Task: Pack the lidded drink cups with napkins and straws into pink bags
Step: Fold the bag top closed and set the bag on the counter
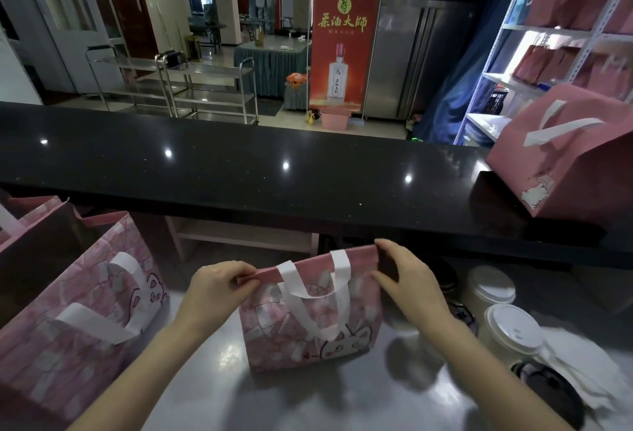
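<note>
At bag [310, 328] rim, hands [219, 285] [406, 280] pinch (contents hidden).

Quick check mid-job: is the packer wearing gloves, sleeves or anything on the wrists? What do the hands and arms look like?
No gloves: the left hand and right hand are both bare. The left forearm and right forearm are bare as well, with no sleeve in view down to the frame's edge. No watch, bracelet or ring shows.

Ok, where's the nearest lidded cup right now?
Head view, lower right: the nearest lidded cup stands on the steel worktop, right of the right hand's forearm, with a second lidded cup just behind it and white napkins to its right.
</note>
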A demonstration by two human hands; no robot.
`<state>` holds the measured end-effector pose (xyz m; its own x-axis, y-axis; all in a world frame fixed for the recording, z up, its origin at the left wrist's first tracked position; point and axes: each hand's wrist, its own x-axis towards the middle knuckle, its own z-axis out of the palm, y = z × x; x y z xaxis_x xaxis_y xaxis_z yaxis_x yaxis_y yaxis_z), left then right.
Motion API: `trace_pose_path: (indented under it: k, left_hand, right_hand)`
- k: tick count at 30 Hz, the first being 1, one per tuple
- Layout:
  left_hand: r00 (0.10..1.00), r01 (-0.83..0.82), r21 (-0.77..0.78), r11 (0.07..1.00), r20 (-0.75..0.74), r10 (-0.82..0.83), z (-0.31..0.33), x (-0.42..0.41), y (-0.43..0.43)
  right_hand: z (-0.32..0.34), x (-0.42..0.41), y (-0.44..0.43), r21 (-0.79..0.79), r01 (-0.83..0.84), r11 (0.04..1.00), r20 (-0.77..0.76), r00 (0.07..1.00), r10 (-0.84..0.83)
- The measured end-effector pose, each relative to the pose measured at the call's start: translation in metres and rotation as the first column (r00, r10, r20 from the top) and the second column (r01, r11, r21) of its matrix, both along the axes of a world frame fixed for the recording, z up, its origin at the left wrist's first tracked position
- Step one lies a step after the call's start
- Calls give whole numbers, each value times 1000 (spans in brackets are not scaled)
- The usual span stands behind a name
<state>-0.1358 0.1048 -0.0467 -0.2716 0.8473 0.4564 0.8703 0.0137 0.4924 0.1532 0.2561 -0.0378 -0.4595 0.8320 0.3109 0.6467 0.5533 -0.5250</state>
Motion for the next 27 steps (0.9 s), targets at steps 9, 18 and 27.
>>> trace_pose_path:
  k: [9,18,27]
  left_hand:
    - [931,148,85,985,325,-168,-4,48,-47]
    - [758,115,-169,979,652,24,-50,20,-50]
    - [791,181,-172,968,611,-39,-88,37,-83]
  right_hand:
    - [-55,-8,-70,-247,-154,957,-74,987,140]
    - [-84,-29,-120,-531,-230,815,-111,973,203]
    - [-95,-37,-169,-503,-93,859,-200,980,-11]
